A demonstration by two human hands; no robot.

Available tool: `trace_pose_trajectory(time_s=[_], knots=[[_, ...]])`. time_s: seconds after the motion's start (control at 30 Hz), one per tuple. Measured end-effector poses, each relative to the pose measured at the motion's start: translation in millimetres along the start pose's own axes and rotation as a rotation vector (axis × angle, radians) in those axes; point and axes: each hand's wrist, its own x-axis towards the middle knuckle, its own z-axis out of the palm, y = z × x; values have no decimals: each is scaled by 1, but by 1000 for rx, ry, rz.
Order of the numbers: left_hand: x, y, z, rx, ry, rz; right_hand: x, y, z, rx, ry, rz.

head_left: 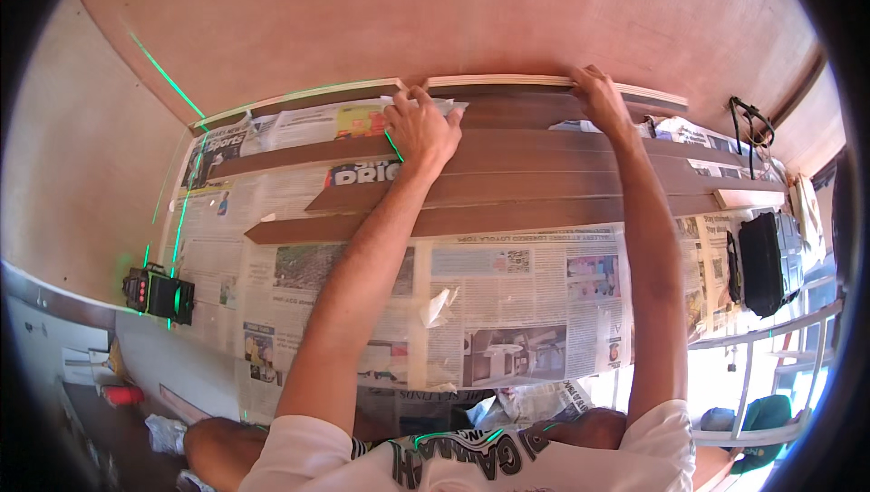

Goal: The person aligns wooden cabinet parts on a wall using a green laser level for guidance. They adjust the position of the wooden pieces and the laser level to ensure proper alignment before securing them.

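Your right hand [600, 101] appears to grip the right strip [507, 82], along the wall [381, 12]; your left hand [423, 130] reaches the left strip's [326, 92] inner end, its closure unclear. Judged step: positioning 2 strips; the next move calls for steadiness.

Print is carried by the newspaper sheets [535, 302]: small headlines and columns are set in dark type, mostly too fine to be read. Large white capitals, partly covered, are shown on a dark panel [362, 174] between the brown strips [544, 162]. A white heading is borne by a black clipping [220, 155], and red lettering by a yellow patch [361, 120]. Bold dark capitals are printed across the white shirt [462, 467].
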Motion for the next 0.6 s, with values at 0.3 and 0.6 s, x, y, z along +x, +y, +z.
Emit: trace_pose_trajectory(time_s=[0.3, 0.6], knots=[[24, -20, 40, 48, -54, 17, -2, -22, 37, -304, 186, 30], [22, 11, 17, 231, -161, 46, -16, -13, 29, -258, 178, 395]])
